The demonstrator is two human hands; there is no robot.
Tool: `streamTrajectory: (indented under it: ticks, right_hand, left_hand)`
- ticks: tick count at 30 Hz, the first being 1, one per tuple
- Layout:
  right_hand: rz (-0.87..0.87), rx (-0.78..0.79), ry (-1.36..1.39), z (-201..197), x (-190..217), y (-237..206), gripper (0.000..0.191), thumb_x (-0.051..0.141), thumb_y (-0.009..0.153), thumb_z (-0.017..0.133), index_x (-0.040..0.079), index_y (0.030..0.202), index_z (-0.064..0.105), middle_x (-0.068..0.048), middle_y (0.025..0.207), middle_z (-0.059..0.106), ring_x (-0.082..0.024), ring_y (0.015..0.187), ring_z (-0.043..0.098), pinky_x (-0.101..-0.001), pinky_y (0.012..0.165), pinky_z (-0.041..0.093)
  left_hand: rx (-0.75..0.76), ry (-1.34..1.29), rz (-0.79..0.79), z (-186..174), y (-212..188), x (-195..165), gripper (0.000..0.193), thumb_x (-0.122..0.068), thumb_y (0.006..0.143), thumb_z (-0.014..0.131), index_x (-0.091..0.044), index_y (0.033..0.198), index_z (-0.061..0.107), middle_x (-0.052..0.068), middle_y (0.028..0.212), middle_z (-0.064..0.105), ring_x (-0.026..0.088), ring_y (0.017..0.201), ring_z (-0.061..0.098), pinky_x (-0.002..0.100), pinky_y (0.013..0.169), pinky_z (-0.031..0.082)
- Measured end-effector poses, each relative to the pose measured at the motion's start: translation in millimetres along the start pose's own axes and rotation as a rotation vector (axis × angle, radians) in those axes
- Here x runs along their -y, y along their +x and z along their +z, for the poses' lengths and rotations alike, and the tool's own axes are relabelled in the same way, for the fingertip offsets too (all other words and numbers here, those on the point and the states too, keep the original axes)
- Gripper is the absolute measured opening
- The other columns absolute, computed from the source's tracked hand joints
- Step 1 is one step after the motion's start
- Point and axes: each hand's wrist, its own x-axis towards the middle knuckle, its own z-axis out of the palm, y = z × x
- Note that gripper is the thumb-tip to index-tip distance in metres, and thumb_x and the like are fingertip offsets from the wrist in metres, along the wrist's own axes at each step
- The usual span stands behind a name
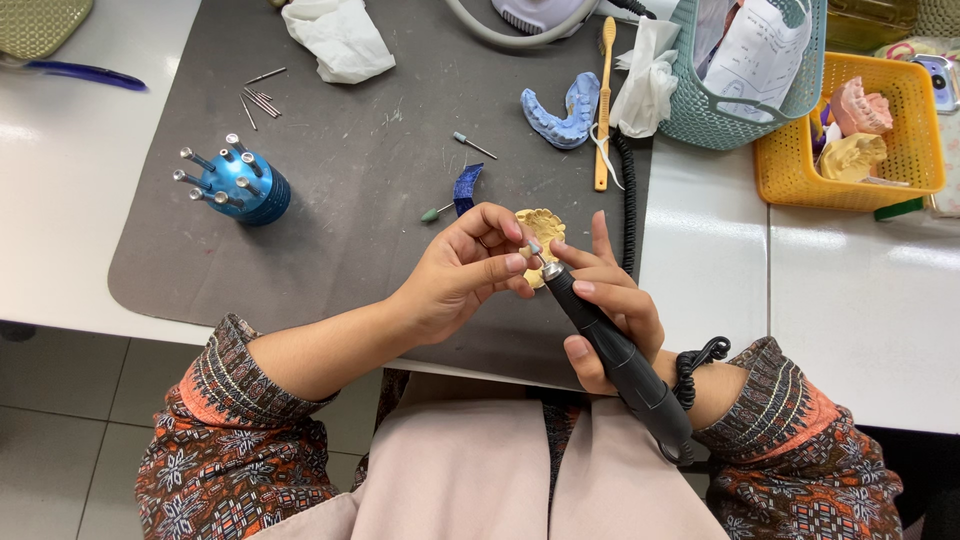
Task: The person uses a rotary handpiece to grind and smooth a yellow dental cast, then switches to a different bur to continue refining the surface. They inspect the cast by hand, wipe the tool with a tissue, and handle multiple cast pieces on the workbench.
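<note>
Resting in left grip: yellow dental cast

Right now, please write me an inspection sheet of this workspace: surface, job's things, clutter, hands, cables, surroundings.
Surface: dark grey mat on a white table.
Job's things: yellow plaster dental cast; black rotary handpiece, its bur tip at the cast.
Clutter: blue round bur stand, loose metal burs, blue dental cast, orange toothbrush, white tissue.
Hands: left hand holds the yellow cast; right hand grips the handpiece.
Cables: black coiled cord along the mat edge.
Surroundings: teal basket with papers; yellow basket with casts; tiled floor.
</note>
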Motion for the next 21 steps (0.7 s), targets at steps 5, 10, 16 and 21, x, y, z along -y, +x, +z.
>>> streamTrajectory:
  ticks: [5,10,16,21]
  right_hand:
    - [-0.014,0.011,-0.031,-0.4,0.5,-0.7,0.036,0.021,0.100,0.058,0.008,0.130,0.043,-0.019,0.125,0.063,-0.039,0.142,0.055,-0.0707,0.134,0.003]
    - [0.032,-0.049,-0.029,-0.6,0.2,-1.1,0.037,0.021,0.102,0.058,0.008,0.132,0.042,-0.019,0.128,0.063,-0.038,0.144,0.054,-0.0691,0.131,0.004]
    - [-0.010,-0.042,0.004,0.0,-0.7,-1.9,0.036,0.022,0.101,0.058,0.009,0.131,0.043,-0.019,0.129,0.061,-0.039,0.142,0.055,-0.0720,0.135,0.003]
    - [-0.009,-0.028,0.006,-0.3,-0.4,-2.0,0.036,0.022,0.101,0.058,0.009,0.131,0.043,-0.017,0.129,0.061,-0.040,0.143,0.054,-0.0712,0.134,0.002]
  left_hand:
    - [0.004,0.002,-0.001,0.6,0.0,-0.6,0.022,-0.004,0.101,0.068,-0.011,0.117,0.055,0.006,0.119,0.062,0.017,0.112,0.064,0.036,0.092,0.061]
    - [0.009,0.020,-0.005,1.0,-1.4,-1.3,0.023,-0.004,0.100,0.068,-0.011,0.116,0.054,0.005,0.120,0.062,0.017,0.115,0.064,0.036,0.092,0.060]
    - [0.023,0.019,0.015,1.0,-1.3,0.1,0.023,-0.004,0.101,0.068,-0.011,0.118,0.054,0.004,0.119,0.061,0.016,0.115,0.064,0.036,0.092,0.060]
    - [0.013,0.005,0.005,0.5,-0.8,0.1,0.023,-0.003,0.100,0.068,-0.011,0.117,0.054,0.005,0.118,0.061,0.017,0.114,0.065,0.036,0.092,0.060]
